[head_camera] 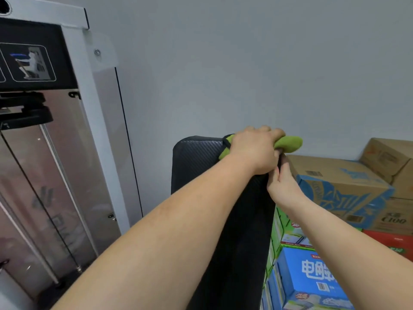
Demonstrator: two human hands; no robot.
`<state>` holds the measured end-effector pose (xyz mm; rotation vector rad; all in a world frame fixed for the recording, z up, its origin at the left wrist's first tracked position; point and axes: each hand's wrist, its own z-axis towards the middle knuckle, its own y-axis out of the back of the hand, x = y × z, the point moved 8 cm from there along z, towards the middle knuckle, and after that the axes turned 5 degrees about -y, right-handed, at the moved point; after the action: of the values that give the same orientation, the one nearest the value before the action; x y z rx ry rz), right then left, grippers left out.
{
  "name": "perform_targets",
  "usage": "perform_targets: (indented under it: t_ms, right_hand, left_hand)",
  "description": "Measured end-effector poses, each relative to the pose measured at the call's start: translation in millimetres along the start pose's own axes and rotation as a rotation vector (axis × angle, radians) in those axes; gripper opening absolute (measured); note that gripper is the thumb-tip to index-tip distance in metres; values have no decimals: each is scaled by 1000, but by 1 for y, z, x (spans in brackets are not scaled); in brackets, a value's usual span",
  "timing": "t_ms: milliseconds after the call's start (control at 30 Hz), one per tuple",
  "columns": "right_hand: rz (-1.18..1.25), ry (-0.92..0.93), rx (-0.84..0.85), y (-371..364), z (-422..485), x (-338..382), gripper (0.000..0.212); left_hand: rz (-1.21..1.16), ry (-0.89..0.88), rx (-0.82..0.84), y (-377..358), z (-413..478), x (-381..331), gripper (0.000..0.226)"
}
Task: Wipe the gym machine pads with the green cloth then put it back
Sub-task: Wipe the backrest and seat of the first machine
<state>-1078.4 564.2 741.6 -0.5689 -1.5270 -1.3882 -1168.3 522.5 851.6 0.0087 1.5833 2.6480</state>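
A black upright back pad (196, 162) of the gym machine stands in the middle of the view. My left hand (254, 151) grips the green cloth (288, 144) and presses it on the pad's top right corner; the cloth bulges out on both sides of the hand. Just below, my right hand (283, 184) holds the pad's right edge, with fingers curled round it. Both forearms hide much of the pad's front.
The machine's weight stack (24, 113) behind a clear shield and white frame (93, 121) stands at the left. Stacked cardboard boxes (339, 182) and blue cartons (312, 278) crowd the right side. A grey wall (223, 63) is close behind the pad.
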Motion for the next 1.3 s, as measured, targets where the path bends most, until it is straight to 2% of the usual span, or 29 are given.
perform_targets:
  t_ms: [67,133,333,400,500,667,800,867,933,1000,1100,1167,1200,1233,1300]
  right_hand:
    - [24,-13,28,3,-1,0,55]
    - [19,-28,45,5,-3,1,55]
    - [43,-47,98,4,-7,5,53]
    - [57,-52,96,3,-6,5,52]
    - [71,-56,106,1,-3,3,52]
    - [140,-61,148,0,3,-4,52]
    - [363,-176,241,6,-1,-18,48]
    - [546,-313,189,11,-7,-44,37]
    - [676,-441,70,15,-22,-79,28]
    - [578,-466,31,14,-42,-98,32]
    - [317,-439,22,6,-67,-116,28]
    - [175,-425,49,-2,-76,-123,46]
    - [145,-424,69,-7,-81,-123,55]
    - [132,-414,87,-12,-85,-119,62]
    - [122,-397,112,-20,-89,-114,69]
  left_hand:
    - [-40,-52,30,3,-2,6,43]
    - [-74,-20,0,14,-17,36,43]
    - [-126,316,-85,41,-89,161,34]
    - [-144,356,-99,39,-87,164,32]
    - [1,347,-104,31,-58,134,32]
    - [91,163,-95,7,-6,45,33]
    - [107,16,-224,-6,-21,12,42]
    - [130,-95,-330,-19,-51,4,45]
    - [154,-193,-343,-56,-91,-10,42]
    - [184,-295,-218,-110,-142,-27,37]
    - [280,-482,108,-190,-235,-41,43]
    - [367,-575,314,-215,-277,-33,52]
    - [400,-599,326,-209,-283,-22,54]
    - [424,-605,267,-194,-279,-10,54]
    - [453,-496,33,-141,-248,25,47]
